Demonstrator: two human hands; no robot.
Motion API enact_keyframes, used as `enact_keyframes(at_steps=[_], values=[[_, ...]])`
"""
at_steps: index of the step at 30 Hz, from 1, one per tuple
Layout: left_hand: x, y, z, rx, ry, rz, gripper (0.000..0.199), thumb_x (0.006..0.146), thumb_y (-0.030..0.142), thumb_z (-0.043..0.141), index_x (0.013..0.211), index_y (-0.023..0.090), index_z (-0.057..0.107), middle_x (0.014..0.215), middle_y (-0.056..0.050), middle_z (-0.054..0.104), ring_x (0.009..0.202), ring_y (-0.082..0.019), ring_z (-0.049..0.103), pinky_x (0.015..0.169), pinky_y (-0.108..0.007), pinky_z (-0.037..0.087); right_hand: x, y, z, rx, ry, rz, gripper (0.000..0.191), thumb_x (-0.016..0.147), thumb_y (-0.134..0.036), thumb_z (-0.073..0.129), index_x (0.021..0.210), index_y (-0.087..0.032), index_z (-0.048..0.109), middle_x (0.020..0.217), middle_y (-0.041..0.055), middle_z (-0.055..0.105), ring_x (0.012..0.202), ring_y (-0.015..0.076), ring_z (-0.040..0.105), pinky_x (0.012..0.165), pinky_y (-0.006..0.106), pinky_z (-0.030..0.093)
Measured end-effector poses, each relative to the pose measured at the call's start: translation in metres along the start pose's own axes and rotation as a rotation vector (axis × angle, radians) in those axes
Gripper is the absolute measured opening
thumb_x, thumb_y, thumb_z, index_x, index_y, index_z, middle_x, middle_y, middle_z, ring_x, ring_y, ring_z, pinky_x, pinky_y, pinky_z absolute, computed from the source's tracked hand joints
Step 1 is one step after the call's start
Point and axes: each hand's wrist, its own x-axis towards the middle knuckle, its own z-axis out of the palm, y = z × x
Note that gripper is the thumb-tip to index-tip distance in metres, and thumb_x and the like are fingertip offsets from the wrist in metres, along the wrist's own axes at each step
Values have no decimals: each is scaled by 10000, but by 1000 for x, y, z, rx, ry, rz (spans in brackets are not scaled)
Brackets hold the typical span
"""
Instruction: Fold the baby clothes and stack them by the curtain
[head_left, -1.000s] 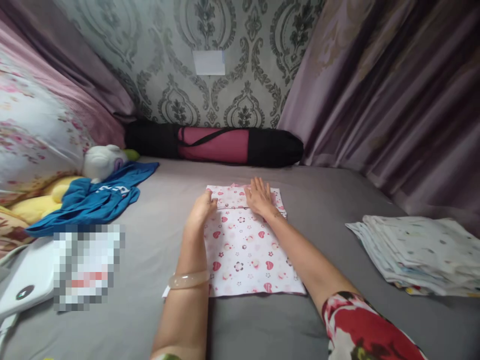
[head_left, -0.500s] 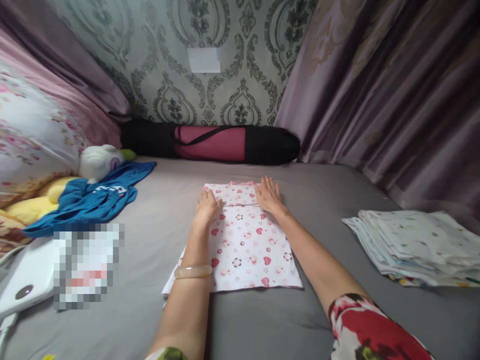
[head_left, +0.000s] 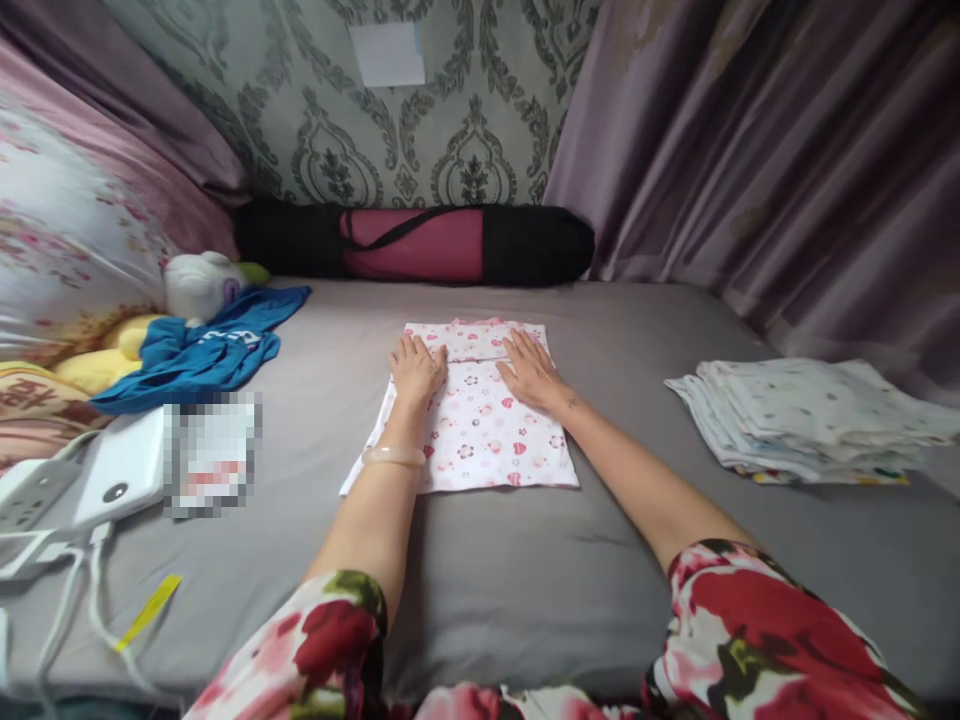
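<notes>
A white cloth garment printed with pink hearts and flowers (head_left: 480,430) lies flat on the grey sheet, its far part folded over in a band across the top. My left hand (head_left: 417,368) rests palm down on its left side near the fold, fingers spread. On the right side, my right hand (head_left: 531,372) lies flat with its fingers stretched over the folded band. Neither hand grips the fabric. A pale bangle (head_left: 393,456) circles my left wrist.
To the right sits a stack of folded white cloths (head_left: 810,415). A black and maroon long bag (head_left: 412,243) lies along the wall. At left are a blue garment (head_left: 202,350), a plush toy (head_left: 196,285), a white power bank (head_left: 124,465) with cables and a yellow strip (head_left: 150,612).
The camera has tilted down, so everything sits higher in view. My right hand has slid nearer along the fold, off the garment's far corner; my left hand stays at the left edge.
</notes>
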Motion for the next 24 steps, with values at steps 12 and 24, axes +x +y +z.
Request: enact_keyframes(at_steps=[12, 24], values=[[-22, -3, -12, 48, -71, 235, 668, 966, 447, 295, 1492, 37, 247, 1594, -214, 142, 1489, -303, 46, 1191, -488, 34, -133, -16, -40, 108, -279, -194, 602, 979, -457, 346, 1514, -184, 313, 1596, 84, 189, 1477, 243, 130, 1206, 455, 81], [-138, -32, -65, 11, -423, 902, 522, 979, 511, 331, 1430, 262, 415, 1518, -123, 355, 1386, -286, 362, 1135, -438, 287, -184, -11, -62, 240, -171, -346, 369, 987, -309, 413, 1298, -298, 610, 1439, 57, 508, 1342, 221, 447, 1127, 436, 361]])
